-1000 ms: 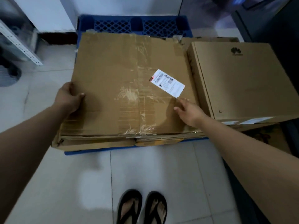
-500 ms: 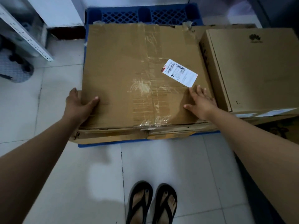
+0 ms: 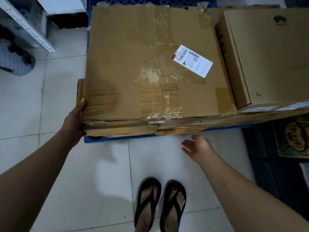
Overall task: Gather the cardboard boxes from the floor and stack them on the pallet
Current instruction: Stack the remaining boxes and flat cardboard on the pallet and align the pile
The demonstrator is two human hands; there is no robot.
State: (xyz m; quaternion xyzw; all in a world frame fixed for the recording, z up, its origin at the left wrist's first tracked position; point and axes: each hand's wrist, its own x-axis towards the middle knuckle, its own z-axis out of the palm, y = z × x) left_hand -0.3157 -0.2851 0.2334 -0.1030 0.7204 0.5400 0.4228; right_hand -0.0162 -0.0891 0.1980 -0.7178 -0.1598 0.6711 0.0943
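A stack of flattened brown cardboard boxes [image 3: 150,64] lies on the blue plastic pallet [image 3: 107,140], overhanging its near edge. The left hand [image 3: 75,121] holds the stack's near left corner in its grip, thumb against the side edge, fingers hidden. The right hand [image 3: 199,148] hangs just before the pallet's near edge, grip wide, apart from the cardboard.

Storeroom, blue pallet [image 3: 107,141], flattened cardboard boxes [image 3: 150,67], metal shelving [image 3: 26,25]
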